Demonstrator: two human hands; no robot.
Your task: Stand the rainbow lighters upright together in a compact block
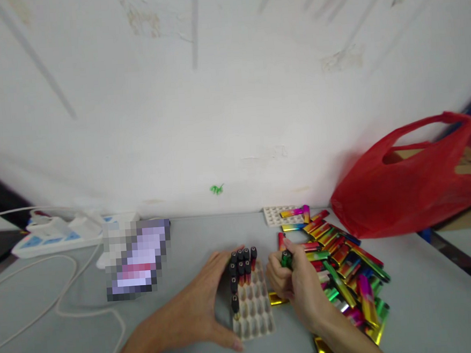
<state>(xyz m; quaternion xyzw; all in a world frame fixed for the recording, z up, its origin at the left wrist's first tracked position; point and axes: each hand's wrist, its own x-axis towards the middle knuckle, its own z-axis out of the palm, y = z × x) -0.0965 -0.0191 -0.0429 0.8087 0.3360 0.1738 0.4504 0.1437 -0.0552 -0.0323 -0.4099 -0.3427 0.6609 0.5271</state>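
Head view: right hand (pixel 301 285) grips a lighter (pixel 286 258) (dark end toward camera); left hand (pixel 202 302), fingers spread, flanks the near-to-far tray (pixel 259 291).

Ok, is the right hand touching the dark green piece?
Touching. The head view shows the right hand with its fingers and thumb closed around the dark green piece.

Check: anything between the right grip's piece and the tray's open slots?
Only a gold piece, lying flat just right of the tray; it looks low enough to pass over. Nothing else visible stands between the dark green piece in the right grip and the open slots.
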